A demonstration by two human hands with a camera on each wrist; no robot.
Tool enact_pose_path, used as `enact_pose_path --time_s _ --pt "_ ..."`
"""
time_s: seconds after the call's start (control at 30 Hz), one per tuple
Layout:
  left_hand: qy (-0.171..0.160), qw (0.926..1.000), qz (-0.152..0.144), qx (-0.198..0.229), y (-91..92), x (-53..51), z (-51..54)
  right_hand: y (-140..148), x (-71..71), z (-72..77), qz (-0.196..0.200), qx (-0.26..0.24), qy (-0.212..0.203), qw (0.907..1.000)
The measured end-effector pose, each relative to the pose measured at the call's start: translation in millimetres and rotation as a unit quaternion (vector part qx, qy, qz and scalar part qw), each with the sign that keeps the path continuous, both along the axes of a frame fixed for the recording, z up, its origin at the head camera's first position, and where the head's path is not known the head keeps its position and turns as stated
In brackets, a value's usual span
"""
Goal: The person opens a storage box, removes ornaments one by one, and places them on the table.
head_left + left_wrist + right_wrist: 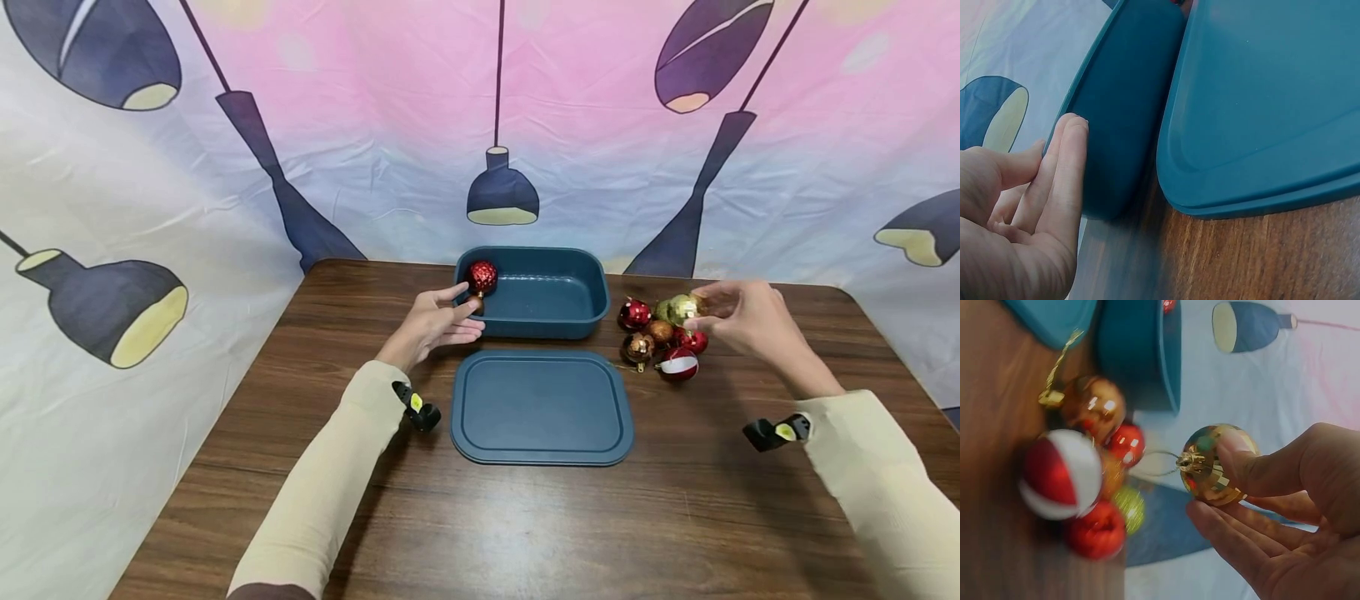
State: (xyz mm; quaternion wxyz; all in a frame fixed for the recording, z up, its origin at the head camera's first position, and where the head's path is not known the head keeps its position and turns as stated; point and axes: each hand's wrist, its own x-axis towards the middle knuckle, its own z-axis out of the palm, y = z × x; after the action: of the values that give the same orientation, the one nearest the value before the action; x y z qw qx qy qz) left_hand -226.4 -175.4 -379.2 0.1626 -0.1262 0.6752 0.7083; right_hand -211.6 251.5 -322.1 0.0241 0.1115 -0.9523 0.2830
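A blue-green rectangular box (555,328) stands at the back of the table, its top open. My left hand (435,323) holds its left front corner, with fingers against the outer wall (1125,112) and the thumb at the rim. Inside the box, at its left end, lie a red bauble (482,276) and a small brown bauble (476,302), partly hidden by fingers. My right hand (742,315) pinches a shiny gold bauble (1210,478) between thumb and fingers, its hanging loop pointing away from the palm. It is raised above the other baubles.
Right of the box lies a cluster of baubles: red (634,314), copper (638,347), orange-brown (660,332), yellow-green, and a red-and-white striped one (678,364). The matching flat lid (542,408) lies in front of the box. A printed cloth (420,167) hangs behind the wooden table (517,533).
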Motion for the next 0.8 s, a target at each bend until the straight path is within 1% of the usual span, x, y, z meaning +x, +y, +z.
enact_pose_path --time_s 0.2,0.33,0.47,0.57,0.8 --pt "-0.001 1.0000 -0.001 -0.002 0.5 0.0 0.3 26 8.4 -14.3 -0.009 0.022 0.008 0.9997" --pt "0.000 1.0000 -0.004 -0.001 0.3 0.4 0.4 38 13.4 -21.8 -0.012 0.029 -0.006 0.9995" --pt "-0.001 1.0000 -0.004 0.001 0.3 0.8 1.4 46 18.3 -28.7 -0.023 0.026 -0.022 0.9992" --pt "-0.003 1.0000 -0.004 0.004 0.6 1.1 2.4 50 20.3 -33.7 -0.028 0.024 -0.025 0.9990" --pt "0.000 1.0000 -0.005 0.006 -0.2 1.8 2.0 60 22.5 -44.9 -0.025 0.038 -0.051 0.9976"
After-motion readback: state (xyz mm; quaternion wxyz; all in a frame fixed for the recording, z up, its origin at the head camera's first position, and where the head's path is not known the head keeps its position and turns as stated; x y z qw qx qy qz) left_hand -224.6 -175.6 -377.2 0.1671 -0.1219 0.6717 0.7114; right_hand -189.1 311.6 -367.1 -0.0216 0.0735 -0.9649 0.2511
